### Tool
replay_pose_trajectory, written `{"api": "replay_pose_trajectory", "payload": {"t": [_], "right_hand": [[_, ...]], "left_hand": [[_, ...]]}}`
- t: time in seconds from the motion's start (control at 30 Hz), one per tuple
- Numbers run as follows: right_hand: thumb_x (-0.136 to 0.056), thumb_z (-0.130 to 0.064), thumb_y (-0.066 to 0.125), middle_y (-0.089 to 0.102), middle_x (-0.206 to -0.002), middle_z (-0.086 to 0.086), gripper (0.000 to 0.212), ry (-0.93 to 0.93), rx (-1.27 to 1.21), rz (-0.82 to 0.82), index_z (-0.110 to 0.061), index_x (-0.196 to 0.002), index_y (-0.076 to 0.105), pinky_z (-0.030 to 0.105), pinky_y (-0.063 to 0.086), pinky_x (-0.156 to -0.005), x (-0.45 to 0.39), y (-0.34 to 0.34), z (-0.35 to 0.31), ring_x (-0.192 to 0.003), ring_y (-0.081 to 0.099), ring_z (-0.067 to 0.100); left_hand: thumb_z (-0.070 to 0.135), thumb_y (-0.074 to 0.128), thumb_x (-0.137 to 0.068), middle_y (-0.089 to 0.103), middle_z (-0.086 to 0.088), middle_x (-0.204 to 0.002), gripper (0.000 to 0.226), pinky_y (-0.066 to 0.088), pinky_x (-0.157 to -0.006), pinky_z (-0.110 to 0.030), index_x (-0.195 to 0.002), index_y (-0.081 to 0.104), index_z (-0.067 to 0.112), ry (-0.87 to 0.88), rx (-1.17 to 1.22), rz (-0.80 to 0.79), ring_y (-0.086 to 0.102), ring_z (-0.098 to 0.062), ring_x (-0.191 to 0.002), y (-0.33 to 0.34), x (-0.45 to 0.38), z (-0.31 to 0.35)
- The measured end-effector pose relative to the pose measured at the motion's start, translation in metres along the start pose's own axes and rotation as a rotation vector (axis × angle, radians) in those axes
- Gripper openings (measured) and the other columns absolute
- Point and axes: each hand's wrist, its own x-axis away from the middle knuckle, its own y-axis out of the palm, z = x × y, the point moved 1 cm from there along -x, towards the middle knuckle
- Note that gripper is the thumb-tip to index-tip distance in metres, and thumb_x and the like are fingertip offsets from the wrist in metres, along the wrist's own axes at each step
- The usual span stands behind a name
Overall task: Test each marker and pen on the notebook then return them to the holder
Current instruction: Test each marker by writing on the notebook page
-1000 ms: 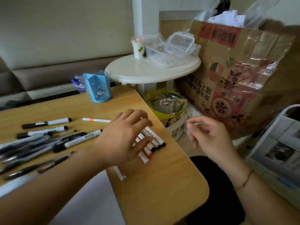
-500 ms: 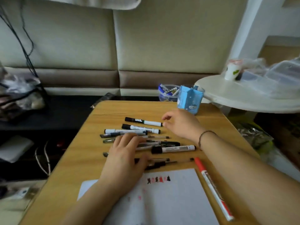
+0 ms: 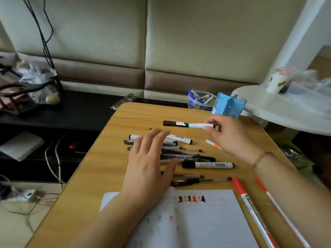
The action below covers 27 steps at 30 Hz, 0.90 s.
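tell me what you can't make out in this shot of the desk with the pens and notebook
Head view only:
- Pens and markers in the pile: partly hidden under the left hand.
- Blue holder: inside not visible from this angle.
- Print on the marker pinched by the right hand: too small and blurred.
- Notebook: cut off by the bottom edge.
- White cup: blurred.

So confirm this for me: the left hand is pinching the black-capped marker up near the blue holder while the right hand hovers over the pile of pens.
Hands are swapped. In the head view the right hand pinches the black-capped marker near the blue holder, and the left hand is spread open over the pile of pens.
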Motion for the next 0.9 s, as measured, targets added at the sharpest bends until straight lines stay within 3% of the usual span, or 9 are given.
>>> {"api": "replay_pose_trajectory", "payload": {"t": [0.07,0.13,0.23,0.3,0.4,0.53,0.73,0.9], "right_hand": [[-0.088,-0.035,0.065,0.068,-0.085,-0.017,0.005,0.012,-0.158,-0.039,-0.036,-0.092,0.063,0.013,0.041,-0.057,0.039,-0.026,-0.008,-0.078,0.06,-0.003],[-0.081,-0.039,0.066,0.072,-0.082,-0.015,0.011,0.017,-0.364,-0.121,-0.036,-0.091,0.069,0.015,0.046,-0.061,0.081,-0.041,-0.017,-0.073,0.063,-0.003],[-0.068,-0.043,0.07,0.072,-0.074,0.004,0.025,0.024,-0.836,-0.044,-0.028,-0.087,0.075,0.021,0.051,-0.058,0.12,-0.045,-0.026,-0.064,0.065,0.016],[-0.063,-0.051,0.08,0.068,-0.068,0.012,0.038,0.061,-1.031,-0.03,-0.021,-0.085,0.073,0.02,0.05,-0.052,0.129,-0.031,-0.025,-0.059,0.061,0.019],[-0.064,-0.05,0.078,0.066,-0.064,0.011,0.037,0.026,-1.082,-0.132,-0.019,-0.081,0.068,0.018,0.046,-0.051,0.134,-0.005,-0.028,-0.056,0.059,0.017],[-0.08,-0.032,0.066,0.064,-0.059,0.01,0.03,-0.045,-1.125,-0.166,-0.004,-0.075,0.057,0.02,0.047,-0.054,0.139,0.006,-0.028,-0.053,0.059,0.016],[-0.087,-0.028,0.062,0.067,-0.063,0.009,0.019,-0.138,-1.079,-0.239,-0.014,-0.075,0.058,0.024,0.049,-0.056,0.145,0.01,-0.027,-0.058,0.064,0.019],[-0.087,-0.02,0.064,0.07,-0.077,-0.003,0.013,-0.182,-1.081,-0.354,-0.009,-0.085,0.057,0.018,0.047,-0.068,0.149,0.003,-0.023,-0.074,0.064,0.005]], "left_hand": [[0.053,0.054,-0.088,0.036,0.001,-0.147,0.066,0.034,-0.109,-0.044,-0.143,0.037,0.022,0.038,-0.042,0.038,0.032,-0.023,-0.135,-0.002,-0.001,0.005],[0.056,0.052,-0.089,0.04,-0.002,-0.145,0.065,0.033,-0.108,-0.043,-0.142,0.038,0.021,0.102,-0.075,0.07,0.035,-0.026,-0.134,-0.004,0.0,0.013],[0.048,0.045,-0.097,0.063,0.001,-0.111,0.042,0.047,-0.081,-0.033,-0.119,0.062,0.017,0.254,-0.056,0.07,0.06,-0.023,-0.1,-0.003,0.004,0.025],[0.042,0.042,-0.1,0.064,0.003,-0.09,0.037,0.042,-0.065,-0.029,-0.104,0.067,0.015,0.313,-0.029,0.039,0.059,-0.022,-0.078,-0.003,0.006,0.031],[0.037,0.039,-0.102,0.06,0.0,-0.087,0.035,0.045,-0.064,-0.032,-0.102,0.064,0.014,0.367,0.096,-0.134,0.056,-0.022,-0.075,-0.006,0.009,0.041],[0.035,0.043,-0.103,0.066,0.015,-0.088,0.027,0.05,-0.063,-0.032,-0.093,0.066,0.023,0.353,0.348,-0.391,0.064,-0.008,-0.075,-0.012,0.015,0.046],[0.042,0.047,-0.101,0.069,0.015,-0.08,0.029,0.048,-0.053,-0.028,-0.091,0.067,0.022,0.376,0.411,-0.445,0.063,-0.011,-0.061,-0.012,0.019,0.039],[0.059,0.053,-0.091,0.061,0.0,-0.062,0.033,0.039,-0.044,-0.032,-0.097,0.065,0.028,0.35,0.459,-0.429,0.047,-0.022,-0.049,-0.011,0.019,0.031]]}}
